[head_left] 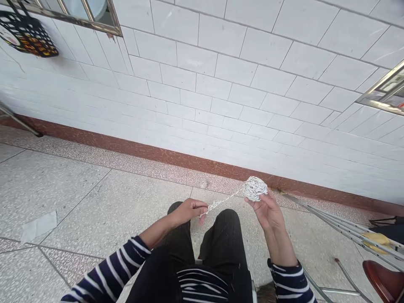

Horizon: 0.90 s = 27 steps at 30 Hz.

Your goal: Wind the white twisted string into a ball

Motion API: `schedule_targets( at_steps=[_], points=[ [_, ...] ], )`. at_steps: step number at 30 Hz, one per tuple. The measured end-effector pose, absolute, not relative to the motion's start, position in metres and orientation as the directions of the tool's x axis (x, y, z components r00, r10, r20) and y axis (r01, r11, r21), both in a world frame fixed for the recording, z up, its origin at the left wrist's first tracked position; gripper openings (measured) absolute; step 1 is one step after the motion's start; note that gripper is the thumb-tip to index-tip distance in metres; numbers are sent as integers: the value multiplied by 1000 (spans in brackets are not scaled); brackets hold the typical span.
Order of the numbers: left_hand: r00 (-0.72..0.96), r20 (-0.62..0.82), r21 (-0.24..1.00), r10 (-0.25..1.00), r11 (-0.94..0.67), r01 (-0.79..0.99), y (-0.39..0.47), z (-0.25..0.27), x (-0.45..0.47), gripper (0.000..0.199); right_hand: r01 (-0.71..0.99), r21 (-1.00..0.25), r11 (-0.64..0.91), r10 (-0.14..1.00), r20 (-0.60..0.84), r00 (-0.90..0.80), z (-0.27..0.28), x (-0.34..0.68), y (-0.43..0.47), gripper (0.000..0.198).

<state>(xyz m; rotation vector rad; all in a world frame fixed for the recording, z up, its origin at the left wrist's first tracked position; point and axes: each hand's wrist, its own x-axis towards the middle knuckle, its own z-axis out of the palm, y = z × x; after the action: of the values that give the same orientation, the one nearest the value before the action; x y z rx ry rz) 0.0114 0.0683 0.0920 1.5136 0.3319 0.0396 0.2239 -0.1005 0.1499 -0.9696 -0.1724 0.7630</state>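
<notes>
A white ball of cord (254, 188) with dark flecks sits in the fingers of my right hand (268, 208), to the right of my knees. From the ball a strand of cord (225, 199) runs down and left to my left hand (191, 210). Thumb and fingers of that hand pinch the strand just above my left knee. Near my left fingers the strand looks thicker, looped or knotted. The tips of some right-hand fingers are hidden behind the ball.
A tiled wall (221, 101) with a brown skirting rises in front. Metal crutches (334, 219) and a brown wooden seat (383, 280) stand at right. A pale sheet (39, 226) lies on the floor at left. A black basket (27, 33) hangs upper left.
</notes>
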Motion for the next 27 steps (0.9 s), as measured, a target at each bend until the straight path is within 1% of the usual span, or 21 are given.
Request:
schedule_targets(
  at_steps=[2, 5, 9, 11, 14, 16, 17, 18, 20, 22, 23, 24, 25, 27],
  points=[
    [954, -183, 983, 240, 70, 171, 70, 96, 17, 30, -510, -795, 330, 657, -194, 728, 153, 220, -99, 31],
    [956, -179, 980, 232, 122, 154, 66, 96, 28, 31, -516, -797, 314, 667, -201, 717, 157, 216, -96, 28],
    [936, -77, 996, 343, 61, 59, 62, 90, 38, 39, -471, -826, 310, 661, -169, 731, 161, 219, -94, 28],
    [914, -59, 998, 402, 32, 51, 66, 87, 40, 41, -457, -831, 316, 648, -163, 744, 161, 221, -95, 28],
    [850, -126, 992, 512, 64, 108, 76, 80, 36, 39, -462, -818, 343, 616, -176, 768, 161, 223, -99, 27],
    [822, -208, 978, 530, 126, 166, 81, 78, 28, 42, -438, -818, 372, 590, -156, 792, 163, 225, -101, 29],
    [827, -241, 970, 507, 153, 189, 82, 78, 24, 43, -411, -824, 389, 576, -131, 807, 165, 227, -102, 30],
    [849, -262, 964, 459, 169, 207, 81, 80, 19, 43, -383, -833, 401, 565, -104, 818, 167, 229, -102, 31],
    [913, -264, 962, 311, 155, 225, 76, 85, 10, 37, -342, -850, 400, 563, -67, 824, 170, 234, -101, 33],
    [958, -229, 973, 172, 68, 220, 72, 93, 2, 28, -333, -866, 372, 586, -59, 808, 170, 240, -98, 34],
    [968, -209, 978, 139, 9, 209, 72, 97, -1, 29, -330, -875, 355, 595, -60, 801, 169, 243, -97, 35],
    [970, -190, 979, 150, -45, 199, 74, 100, -4, 34, -319, -883, 344, 595, -58, 801, 168, 247, -97, 35],
    [964, -172, 978, 202, -86, 192, 80, 103, -7, 38, -301, -891, 339, 586, -51, 809, 166, 252, -97, 36],
    [910, -129, 973, 393, -129, 193, 99, 106, -14, 41, -269, -898, 349, 540, -41, 840, 161, 262, -99, 36]
  ],
)
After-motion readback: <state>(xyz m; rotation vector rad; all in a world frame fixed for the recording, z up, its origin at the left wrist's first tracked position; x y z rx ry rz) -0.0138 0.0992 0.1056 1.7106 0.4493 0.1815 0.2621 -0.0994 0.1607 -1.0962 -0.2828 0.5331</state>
